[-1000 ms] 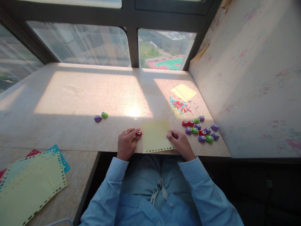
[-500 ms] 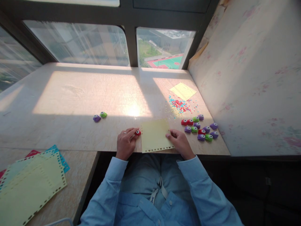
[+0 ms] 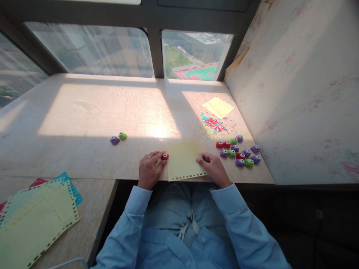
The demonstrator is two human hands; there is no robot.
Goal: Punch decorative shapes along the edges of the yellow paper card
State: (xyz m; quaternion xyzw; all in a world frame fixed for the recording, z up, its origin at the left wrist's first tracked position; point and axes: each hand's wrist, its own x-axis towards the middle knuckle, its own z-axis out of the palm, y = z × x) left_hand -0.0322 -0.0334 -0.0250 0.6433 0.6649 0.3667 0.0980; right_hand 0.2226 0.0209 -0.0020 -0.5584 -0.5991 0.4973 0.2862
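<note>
A pale yellow sheet of paper [image 3: 185, 160] lies at the table's front edge, with a row of small punched shapes along its near side. My left hand [image 3: 151, 169] is closed around a small red craft punch [image 3: 165, 156], which is against the sheet's left edge. Whether the paper is inside its slot I cannot tell. On the opposite side, my right hand [image 3: 214, 169] pinches the sheet's right edge between thumb and fingers.
Several purple, green and red craft punches [image 3: 239, 153] cluster at right. Behind them lie paper confetti [image 3: 214, 125] and a yellow square [image 3: 218, 107]. Two punches [image 3: 114, 140] sit at left. Punched coloured sheets [image 3: 42, 224] overlap at lower left. A patterned wall [image 3: 294, 112] borders the right.
The red punch has turned a little and shifted slightly at the sheet's left edge. My right hand keeps its pinch on the paper. Little else differs.
</note>
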